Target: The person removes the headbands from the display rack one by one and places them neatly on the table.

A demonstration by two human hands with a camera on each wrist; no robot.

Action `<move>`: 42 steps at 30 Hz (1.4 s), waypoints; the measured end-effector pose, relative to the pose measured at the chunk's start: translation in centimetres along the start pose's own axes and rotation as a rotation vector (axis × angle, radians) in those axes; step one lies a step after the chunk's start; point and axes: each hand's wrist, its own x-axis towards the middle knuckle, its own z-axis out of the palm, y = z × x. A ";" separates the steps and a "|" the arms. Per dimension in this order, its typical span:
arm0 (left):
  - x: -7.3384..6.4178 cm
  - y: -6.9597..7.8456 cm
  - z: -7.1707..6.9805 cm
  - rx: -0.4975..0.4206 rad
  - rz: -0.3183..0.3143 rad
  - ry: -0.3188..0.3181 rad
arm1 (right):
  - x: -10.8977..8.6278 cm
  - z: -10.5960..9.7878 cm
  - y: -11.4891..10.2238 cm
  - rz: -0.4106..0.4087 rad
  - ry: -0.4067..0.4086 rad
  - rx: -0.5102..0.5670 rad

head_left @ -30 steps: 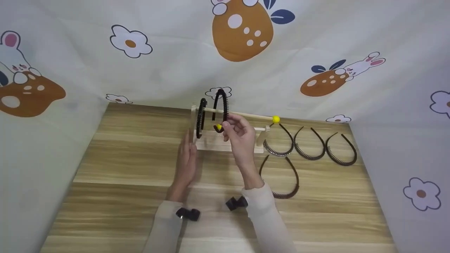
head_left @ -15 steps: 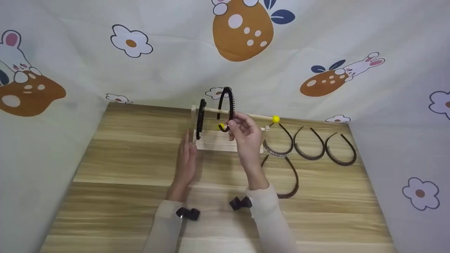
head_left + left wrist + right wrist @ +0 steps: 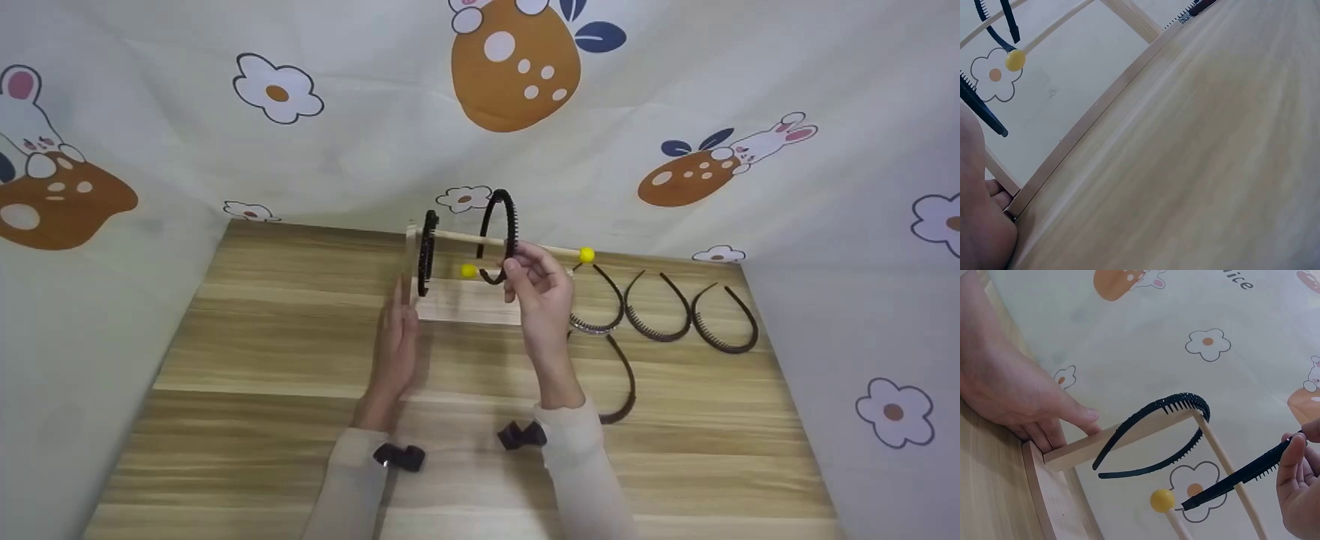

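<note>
My right hand (image 3: 546, 296) pinches a black toothed headband (image 3: 513, 225) between thumb and fingers. In the head view its arch stands over the upper rod (image 3: 459, 237) of a wooden stand (image 3: 469, 301). One lower end is close to the yellow ball (image 3: 469, 271) on the lower rod. Another black headband (image 3: 427, 259) hangs on the upper rod against the left upright. My left hand (image 3: 396, 349) presses with fairly straight fingers against that upright; in the right wrist view its thumb (image 3: 1085, 417) lies along the wood.
Several dark headbands lie on the wood-grain table (image 3: 247, 337) at the right, such as a headband (image 3: 750, 319) at the row's end and a nearer headband (image 3: 630, 382) partly behind the right forearm. A second yellow ball (image 3: 586, 255) caps the upper rod. Printed cloth (image 3: 360, 135) walls the back.
My right hand has moved to the right along the upper rod with the headband, away from the hanging one and off the lower rod's yellow ball. My left hand stays at the upright.
</note>
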 end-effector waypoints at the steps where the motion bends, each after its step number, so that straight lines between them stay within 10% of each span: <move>1: 0.0 0.0 0.0 0.003 0.004 0.003 | 0.0 -0.1 0.0 0.001 0.004 -0.001; 42: 0.0 0.0 0.1 0.019 -0.020 -0.006 | 1.0 -5.2 -2.0 -0.041 0.128 -0.070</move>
